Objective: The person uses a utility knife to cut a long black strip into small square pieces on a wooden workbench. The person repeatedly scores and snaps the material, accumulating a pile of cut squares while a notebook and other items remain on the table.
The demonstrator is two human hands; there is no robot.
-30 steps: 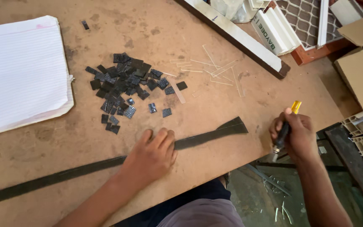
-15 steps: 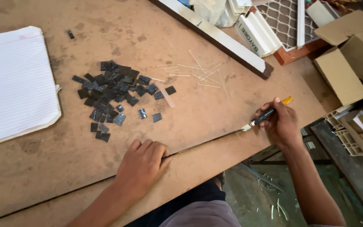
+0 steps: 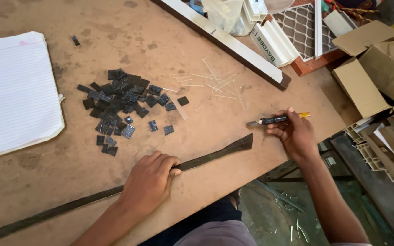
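— Head view: your left hand (image 3: 149, 180) presses the dark strip (image 3: 215, 154), fingers curled over it. Where's the knife (image 3: 274, 120)?

— In your right hand (image 3: 292, 134), gripped tight, blade pointing left. The strip runs lower-left to upper-right along the table (image 3: 115, 36) edge; its free end lies just below the blade.

Long thin dark rubbery strip (image 3: 215, 155) lying flat, diagonal from lower left to centre; slim black-and-yellow utility knife (image 3: 277, 119) horizontal, centre right, blade pointing left
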